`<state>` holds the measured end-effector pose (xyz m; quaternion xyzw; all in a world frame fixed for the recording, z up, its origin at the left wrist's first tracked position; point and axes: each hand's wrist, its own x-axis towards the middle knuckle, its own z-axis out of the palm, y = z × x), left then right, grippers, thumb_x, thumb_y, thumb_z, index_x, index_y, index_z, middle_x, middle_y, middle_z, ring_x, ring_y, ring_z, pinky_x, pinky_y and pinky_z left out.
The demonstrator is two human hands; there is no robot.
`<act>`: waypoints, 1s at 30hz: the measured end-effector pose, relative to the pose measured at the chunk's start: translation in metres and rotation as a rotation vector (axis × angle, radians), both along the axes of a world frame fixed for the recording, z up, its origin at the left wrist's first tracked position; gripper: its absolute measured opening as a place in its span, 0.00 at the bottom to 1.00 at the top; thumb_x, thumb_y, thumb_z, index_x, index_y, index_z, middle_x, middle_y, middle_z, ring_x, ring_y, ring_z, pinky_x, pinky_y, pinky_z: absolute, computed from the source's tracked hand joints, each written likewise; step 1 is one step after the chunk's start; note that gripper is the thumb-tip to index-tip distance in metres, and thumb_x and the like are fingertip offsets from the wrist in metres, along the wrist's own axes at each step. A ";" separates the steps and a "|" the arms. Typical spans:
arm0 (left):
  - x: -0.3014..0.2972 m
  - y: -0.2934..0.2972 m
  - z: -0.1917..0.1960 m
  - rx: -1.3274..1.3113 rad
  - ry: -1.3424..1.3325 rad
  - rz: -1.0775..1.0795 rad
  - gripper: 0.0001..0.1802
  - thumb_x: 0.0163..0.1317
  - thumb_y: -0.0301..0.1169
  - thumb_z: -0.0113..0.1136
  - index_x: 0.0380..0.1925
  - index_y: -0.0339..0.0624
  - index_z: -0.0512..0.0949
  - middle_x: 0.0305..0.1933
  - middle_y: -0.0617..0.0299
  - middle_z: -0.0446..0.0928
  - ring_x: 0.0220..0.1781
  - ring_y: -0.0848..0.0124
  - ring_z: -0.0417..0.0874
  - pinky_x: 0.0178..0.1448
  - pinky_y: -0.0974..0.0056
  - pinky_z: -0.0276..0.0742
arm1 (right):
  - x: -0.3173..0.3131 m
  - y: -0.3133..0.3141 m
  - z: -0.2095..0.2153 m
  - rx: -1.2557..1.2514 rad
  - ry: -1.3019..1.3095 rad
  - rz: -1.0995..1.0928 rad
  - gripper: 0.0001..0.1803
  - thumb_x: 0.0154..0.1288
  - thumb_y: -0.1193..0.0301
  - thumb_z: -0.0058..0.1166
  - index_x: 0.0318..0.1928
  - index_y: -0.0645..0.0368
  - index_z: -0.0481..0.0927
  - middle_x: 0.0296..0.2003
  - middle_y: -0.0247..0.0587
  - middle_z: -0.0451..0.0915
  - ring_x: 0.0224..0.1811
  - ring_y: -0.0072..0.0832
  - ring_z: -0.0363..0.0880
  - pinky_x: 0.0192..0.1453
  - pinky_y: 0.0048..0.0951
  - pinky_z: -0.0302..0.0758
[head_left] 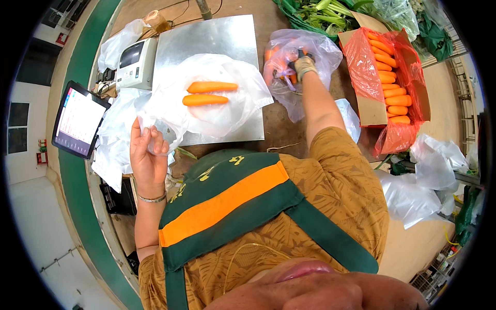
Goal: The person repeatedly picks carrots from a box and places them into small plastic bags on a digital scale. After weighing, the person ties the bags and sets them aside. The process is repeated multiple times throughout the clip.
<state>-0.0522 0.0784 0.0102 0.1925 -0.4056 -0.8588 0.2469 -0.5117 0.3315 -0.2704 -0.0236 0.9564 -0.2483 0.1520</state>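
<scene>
Two carrots (212,87) lie side by side on a clear plastic bag (219,120), which is spread over a metal plate (240,39). My left hand (147,142) pinches the bag's near left edge between thumb and fingers. To the right, my right hand (305,67), in a beige and dark work glove, reaches into a purplish plastic bag (325,45). Orange carrots (271,53) show through that bag, around the hand. The right fingers are mostly hidden, so their grip cannot be made out.
An open cardboard box (361,116) lined with red plastic holds several carrots at right. Green vegetables (325,15) stand at the back. Left of the plate are a label printer (135,64) and a tablet (80,120). Loose plastic bags (405,194) hang at the right.
</scene>
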 end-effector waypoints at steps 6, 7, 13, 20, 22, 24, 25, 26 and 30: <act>0.007 -0.002 -0.005 -0.005 -0.031 0.044 0.24 0.67 0.26 0.55 0.62 0.43 0.63 0.36 0.63 0.74 0.25 0.80 0.67 0.30 0.73 0.66 | -0.007 0.050 0.024 0.157 -0.009 0.076 0.27 0.64 0.51 0.52 0.52 0.60 0.81 0.56 0.55 0.78 0.60 0.45 0.76 0.62 0.42 0.73; 0.007 -0.002 -0.005 -0.007 -0.032 0.036 0.23 0.68 0.26 0.53 0.62 0.43 0.63 0.36 0.64 0.73 0.25 0.80 0.66 0.30 0.73 0.66 | -0.006 0.055 0.027 0.166 -0.018 0.102 0.27 0.64 0.51 0.52 0.52 0.60 0.81 0.56 0.55 0.78 0.60 0.45 0.76 0.62 0.42 0.73; 0.005 -0.001 -0.007 -0.005 -0.018 0.003 0.22 0.70 0.25 0.50 0.63 0.43 0.63 0.36 0.64 0.71 0.26 0.81 0.65 0.30 0.75 0.64 | -0.020 0.072 0.063 -0.295 -0.543 0.053 0.26 0.65 0.52 0.52 0.51 0.61 0.82 0.55 0.55 0.78 0.59 0.45 0.77 0.62 0.42 0.73; 0.001 0.005 -0.001 -0.022 -0.039 0.018 0.23 0.66 0.27 0.57 0.60 0.43 0.66 0.34 0.65 0.75 0.24 0.80 0.66 0.28 0.73 0.64 | 0.047 0.005 0.027 0.280 0.128 0.114 0.22 0.67 0.59 0.44 0.48 0.59 0.84 0.51 0.52 0.81 0.55 0.44 0.81 0.59 0.43 0.75; -0.006 0.003 0.003 -0.036 -0.053 -0.011 0.23 0.66 0.27 0.57 0.60 0.43 0.66 0.34 0.64 0.75 0.24 0.80 0.66 0.28 0.73 0.64 | 0.036 0.010 -0.006 0.240 0.116 -0.007 0.21 0.66 0.60 0.45 0.47 0.59 0.85 0.51 0.52 0.81 0.55 0.44 0.81 0.59 0.43 0.75; 0.000 0.004 0.003 -0.025 -0.072 0.030 0.23 0.66 0.27 0.57 0.60 0.43 0.66 0.35 0.64 0.75 0.24 0.80 0.67 0.28 0.72 0.65 | 0.037 -0.002 0.015 0.335 0.189 0.157 0.19 0.65 0.61 0.49 0.45 0.60 0.85 0.50 0.53 0.81 0.55 0.44 0.81 0.59 0.43 0.75; 0.004 0.003 0.004 -0.034 -0.070 0.022 0.24 0.65 0.26 0.57 0.61 0.42 0.66 0.35 0.63 0.75 0.24 0.79 0.67 0.29 0.72 0.65 | 0.041 0.003 0.035 0.476 0.111 0.406 0.20 0.62 0.60 0.54 0.48 0.60 0.83 0.50 0.54 0.81 0.55 0.45 0.81 0.59 0.43 0.75; 0.006 0.000 0.003 -0.044 -0.061 0.017 0.24 0.65 0.26 0.57 0.61 0.42 0.65 0.35 0.63 0.76 0.25 0.79 0.68 0.29 0.72 0.65 | 0.040 0.011 0.062 0.616 0.039 0.656 0.23 0.59 0.60 0.58 0.50 0.61 0.82 0.50 0.54 0.82 0.55 0.46 0.81 0.58 0.44 0.76; 0.009 -0.005 0.009 -0.134 -0.024 -0.091 0.29 0.67 0.26 0.55 0.67 0.42 0.60 0.42 0.61 0.75 0.28 0.80 0.67 0.30 0.74 0.64 | 0.066 0.079 0.099 0.261 0.083 0.655 0.33 0.54 0.66 0.64 0.62 0.55 0.71 0.44 0.54 0.83 0.48 0.44 0.84 0.47 0.43 0.79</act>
